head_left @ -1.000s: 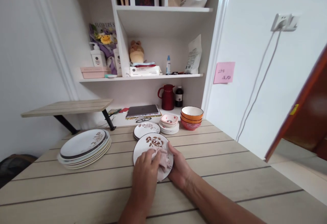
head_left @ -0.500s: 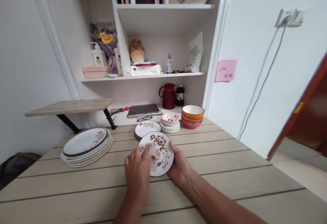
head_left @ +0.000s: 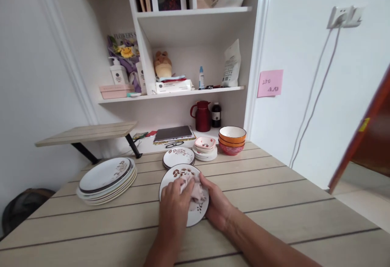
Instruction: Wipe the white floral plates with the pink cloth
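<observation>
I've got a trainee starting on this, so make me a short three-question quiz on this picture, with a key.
1. Which hand holds the cloth against the plate?
2. True or false: the orange bowls sit beneath the red bowl.
3. Stuck on the wall is: A, a clock; B, a pink note; C, a mirror.
Key:
1. Left hand.
2. False; the orange bowls are on top of the red bowl.
3. B.

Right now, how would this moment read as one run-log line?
left grip: holds pink cloth against flowered plate | right grip: holds plate's right edge | table left: large plate stack | beyond, right: bowl stack
</observation>
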Demonstrator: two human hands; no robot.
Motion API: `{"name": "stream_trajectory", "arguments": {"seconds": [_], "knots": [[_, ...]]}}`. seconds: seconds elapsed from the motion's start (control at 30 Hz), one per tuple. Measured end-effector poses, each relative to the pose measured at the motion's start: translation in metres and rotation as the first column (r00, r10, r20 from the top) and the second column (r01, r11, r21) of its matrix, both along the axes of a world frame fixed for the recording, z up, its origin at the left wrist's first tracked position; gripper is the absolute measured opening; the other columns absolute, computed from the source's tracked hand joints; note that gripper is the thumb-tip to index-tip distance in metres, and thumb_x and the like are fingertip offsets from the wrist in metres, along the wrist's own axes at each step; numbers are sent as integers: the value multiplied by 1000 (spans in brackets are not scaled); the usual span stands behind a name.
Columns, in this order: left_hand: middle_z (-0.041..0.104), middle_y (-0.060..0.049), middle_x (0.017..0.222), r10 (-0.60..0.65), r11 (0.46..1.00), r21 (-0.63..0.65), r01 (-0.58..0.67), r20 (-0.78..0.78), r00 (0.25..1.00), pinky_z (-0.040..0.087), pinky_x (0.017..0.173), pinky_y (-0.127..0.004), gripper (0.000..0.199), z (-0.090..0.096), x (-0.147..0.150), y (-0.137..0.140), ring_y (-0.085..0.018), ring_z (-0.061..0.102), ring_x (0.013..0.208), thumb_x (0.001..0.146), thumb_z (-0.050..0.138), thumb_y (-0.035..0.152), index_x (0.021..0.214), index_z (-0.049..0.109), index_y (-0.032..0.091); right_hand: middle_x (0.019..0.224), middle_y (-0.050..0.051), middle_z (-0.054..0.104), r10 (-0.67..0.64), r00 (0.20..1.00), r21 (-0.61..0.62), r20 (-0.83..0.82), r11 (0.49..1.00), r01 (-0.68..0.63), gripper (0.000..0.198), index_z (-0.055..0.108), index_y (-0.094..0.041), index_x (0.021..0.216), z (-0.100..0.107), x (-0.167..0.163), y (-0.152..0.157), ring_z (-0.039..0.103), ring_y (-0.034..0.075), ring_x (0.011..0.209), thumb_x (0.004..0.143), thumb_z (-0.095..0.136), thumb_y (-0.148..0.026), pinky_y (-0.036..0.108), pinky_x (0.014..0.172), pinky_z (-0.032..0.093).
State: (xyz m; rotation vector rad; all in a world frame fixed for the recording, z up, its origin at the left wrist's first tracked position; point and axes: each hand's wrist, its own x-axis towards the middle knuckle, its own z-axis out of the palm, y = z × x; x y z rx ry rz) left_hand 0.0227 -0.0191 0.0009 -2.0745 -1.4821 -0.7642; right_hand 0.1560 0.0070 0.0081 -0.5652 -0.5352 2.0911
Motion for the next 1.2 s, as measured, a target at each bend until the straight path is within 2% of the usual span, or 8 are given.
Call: {"name": "stream_trajectory", "arguments": {"seconds": [0.17, 0.3, 0.37, 0.5, 0.67, 0.83, 1.0, 1.2], "knots": [[59, -7, 106, 200, 980, 7, -201, 77, 977, 41, 84, -38, 45, 7, -9, -1, -22, 55, 100, 85, 57, 20, 128, 53, 31, 98, 14, 73, 6, 995, -1, 95, 1000, -6, 52, 60, -9, 115, -2, -4, -5, 68, 25, 87, 82, 58, -49, 40, 91, 45], [59, -7, 102, 320, 945, -104, -312, 82, 944, 41, 81, -38, 42, 10, -10, -3, -23, 55, 97, 84, 58, 23, 126, 55, 28, 102, 12, 72, -46, 998, -37, 36, 998, 47, 52, 58, -11, 119, -4, -1, 1, 67, 26, 92, 86, 51, -49, 43, 92, 44], [59, -6, 100, 288, 950, -148, -276, 67, 955, 41, 80, -37, 42, 9, -6, -4, -22, 55, 96, 83, 59, 22, 125, 56, 29, 104, 13, 71, -76, 996, -41, -50, 996, 74, 51, 56, -10, 122, -4, 1, 5, 66, 25, 96, 89, 45, -47, 42, 93, 44], [58, -4, 102, 138, 979, -161, -126, 64, 988, 42, 81, -33, 45, 4, 7, -8, -19, 55, 94, 82, 61, 20, 126, 55, 31, 107, 13, 70, -77, 987, -35, -141, 997, 73, 52, 54, -10, 123, -3, 6, 11, 64, 24, 101, 90, 41, -47, 42, 94, 44], [58, -2, 97, -3, 984, -178, 5, 16, 1000, 44, 79, -32, 42, -1, 20, -12, -18, 55, 88, 83, 59, 18, 121, 57, 34, 99, 14, 72, -49, 995, -68, -92, 997, 42, 53, 59, -7, 114, -4, 8, 10, 67, 24, 94, 87, 48, -50, 37, 92, 46], [58, -2, 100, -20, 996, -82, 23, 34, 999, 43, 79, -33, 40, 2, 19, -13, -18, 55, 91, 82, 59, 17, 118, 59, 35, 97, 12, 72, 7, 1000, -22, -9, 1000, -7, 52, 62, -8, 109, -2, 4, 0, 68, 23, 89, 83, 55, -52, 36, 89, 47], [59, -5, 105, 121, 992, 35, -124, 72, 990, 39, 85, -37, 41, 8, 8, -11, -20, 54, 96, 83, 58, 19, 122, 57, 33, 105, 12, 71, 48, 996, 51, 70, 997, -52, 56, 60, -12, 117, -4, -3, -7, 66, 26, 96, 82, 55, -55, 40, 93, 44], [59, -6, 99, 368, 929, -64, -363, 107, 924, 36, 84, -41, 40, 12, -9, -6, -23, 54, 94, 85, 57, 28, 125, 55, 31, 107, 11, 71, -5, 999, 7, 49, 1000, 5, 54, 58, -14, 121, -7, -3, -2, 65, 26, 100, 85, 50, -54, 43, 95, 43]]}}
